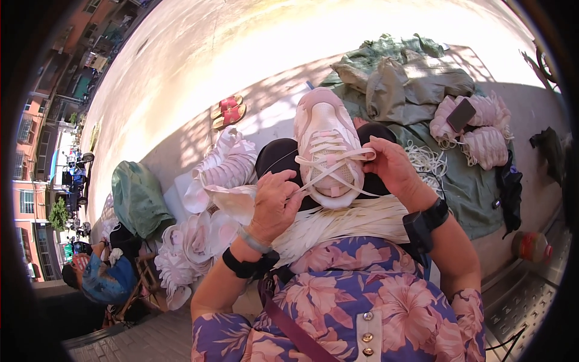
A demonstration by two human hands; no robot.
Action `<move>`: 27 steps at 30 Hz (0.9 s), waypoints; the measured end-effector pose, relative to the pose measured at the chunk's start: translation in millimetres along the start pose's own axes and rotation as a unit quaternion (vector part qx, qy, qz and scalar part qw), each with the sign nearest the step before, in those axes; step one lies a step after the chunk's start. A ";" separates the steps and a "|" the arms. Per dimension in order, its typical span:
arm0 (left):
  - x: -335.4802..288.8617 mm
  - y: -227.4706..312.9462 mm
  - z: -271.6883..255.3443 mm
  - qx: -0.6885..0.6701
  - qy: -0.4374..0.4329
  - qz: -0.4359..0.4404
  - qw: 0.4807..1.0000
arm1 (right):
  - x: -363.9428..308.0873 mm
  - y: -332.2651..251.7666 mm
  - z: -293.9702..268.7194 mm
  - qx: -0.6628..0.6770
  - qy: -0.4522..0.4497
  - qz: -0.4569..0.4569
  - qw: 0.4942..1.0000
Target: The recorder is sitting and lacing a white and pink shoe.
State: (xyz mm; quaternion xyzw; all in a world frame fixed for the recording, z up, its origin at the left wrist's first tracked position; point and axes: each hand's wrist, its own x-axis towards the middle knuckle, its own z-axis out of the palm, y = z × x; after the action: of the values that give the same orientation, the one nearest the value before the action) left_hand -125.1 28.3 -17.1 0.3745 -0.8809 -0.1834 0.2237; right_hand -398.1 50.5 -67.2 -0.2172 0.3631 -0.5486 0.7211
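I see the left hand (pixel 275 204) and right hand (pixel 393 168) each pinched closed on pale laces (pixel 346 155) over a pink shoe (pixel 323 113), red sandals (pixel 231 115) lying far left

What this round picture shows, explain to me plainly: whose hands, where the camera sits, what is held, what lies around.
There is no machine at work here, just a person's two bare hands. A wide fisheye camera on their head looks down, so edges bend. The left hand and right hand each pinch white laces on a pale pink shoe, its toe pointing away from the wearer. To the left lie stacked pale shoe parts; to the right, a green sheet with pale bundles and a dark, phone-like slab on top.
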 end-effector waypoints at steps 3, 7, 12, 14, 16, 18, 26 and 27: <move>-3.6 0.4 -11.6 -0.082 0.005 -0.039 0.996 | -16.1 -8.0 20.0 -0.042 0.076 -0.015 0.996; -1.0 6.6 -28.1 -0.177 -0.023 -0.090 0.980 | -38.2 1.3 21.5 -0.186 0.135 -0.013 0.973; -4.4 -1.4 -32.2 -0.245 -0.079 -0.222 0.940 | -63.0 6.2 17.0 -0.489 0.013 -0.049 0.871; -4.2 -4.6 -34.7 -0.278 -0.082 -0.236 0.928 | -67.2 4.9 16.3 -0.554 -0.022 -0.114 0.824; -3.6 -4.9 -34.0 -0.309 -0.085 -0.249 0.914 | -72.3 3.9 17.9 -0.631 -0.038 -0.224 0.741; -4.0 -4.9 -32.6 -0.318 -0.063 -0.232 0.917 | -76.1 -6.0 23.5 -0.654 -0.014 -0.249 0.714; -9.6 -7.7 -42.3 -0.297 -0.121 -0.232 0.919 | -81.5 -41.2 19.4 -0.757 0.033 -0.311 0.573; -11.9 -10.3 -43.8 -0.289 -0.131 -0.227 0.921 | -82.3 -41.6 16.0 -0.757 0.033 -0.311 0.574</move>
State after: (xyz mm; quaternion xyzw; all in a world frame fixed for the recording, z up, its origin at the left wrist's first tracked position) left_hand -88.5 23.6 11.3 0.4561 -0.7028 -0.5230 0.1566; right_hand -423.3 114.6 -3.9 -0.7650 0.5804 -0.2712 0.0669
